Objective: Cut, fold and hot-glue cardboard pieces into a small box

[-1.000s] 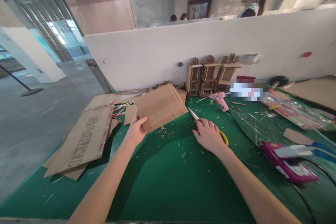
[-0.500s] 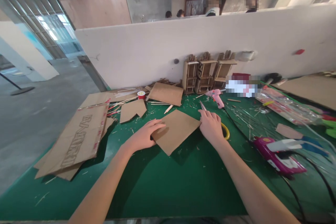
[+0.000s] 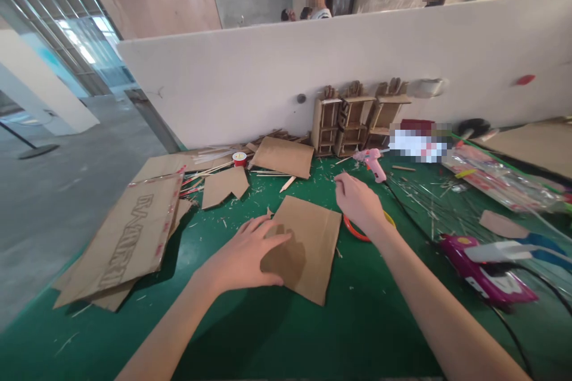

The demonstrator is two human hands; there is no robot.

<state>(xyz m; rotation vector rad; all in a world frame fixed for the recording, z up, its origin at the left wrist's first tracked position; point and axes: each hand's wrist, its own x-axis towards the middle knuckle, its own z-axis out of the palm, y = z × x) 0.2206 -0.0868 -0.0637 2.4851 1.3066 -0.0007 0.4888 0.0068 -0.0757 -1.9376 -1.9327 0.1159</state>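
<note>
A squarish piece of brown cardboard lies on the green table between my hands. My left hand is open over its left part, fingers spread and casting a shadow on it; whether the fingertips press on it I cannot tell. Just past the cardboard's right corner, my right hand is closed, fingers curled in. What it holds, if anything, is hidden. Below and behind that hand show red and yellow loop handles, which look like scissors handles; their blades are covered.
Large cardboard sheets lie left. Behind are a cut cardboard piece, another sheet, a red tape roll and cardboard shelf models. A pink glue gun and purple power strip with cables lie right.
The cardboard has turned and now lies nearer me. My right hand has come off its corner and curled closed. My left hand has spread its fingers over it.
</note>
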